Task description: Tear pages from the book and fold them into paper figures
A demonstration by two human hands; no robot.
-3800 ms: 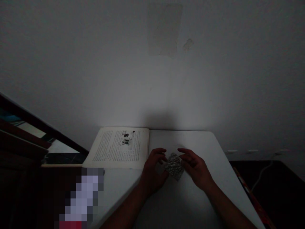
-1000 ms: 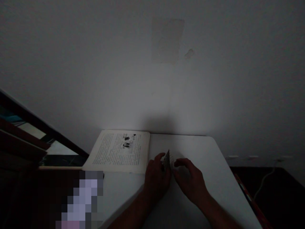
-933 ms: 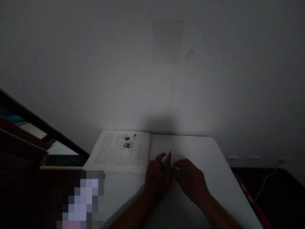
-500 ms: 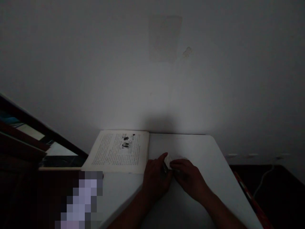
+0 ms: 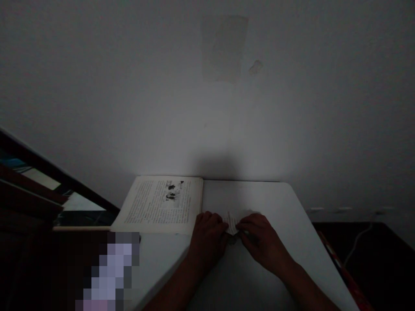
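Note:
Between my two hands is a small folded piece of printed paper (image 5: 231, 224), held just above the white table (image 5: 266, 203). My left hand (image 5: 209, 235) is closed on the paper's left side, thumb and fingers pinching it. On the other side, my right hand (image 5: 259, 235) pinches the right edge between thumb and fingertips. The fingers partly hide the paper, and its exact folded shape is hard to make out in the dim light.
A printed page or open booklet (image 5: 145, 203) with small drawings lies at the table's back left, close to my left hand. Behind the table rises a pale wall (image 5: 145, 108). A cable (image 5: 355, 242) hangs at the right, and a dark wooden frame (image 5: 81, 194) slopes at the left.
My hands have drawn slightly apart, and more of the folded paper shows between them. My left index finger, stretched upward before, is now curled in.

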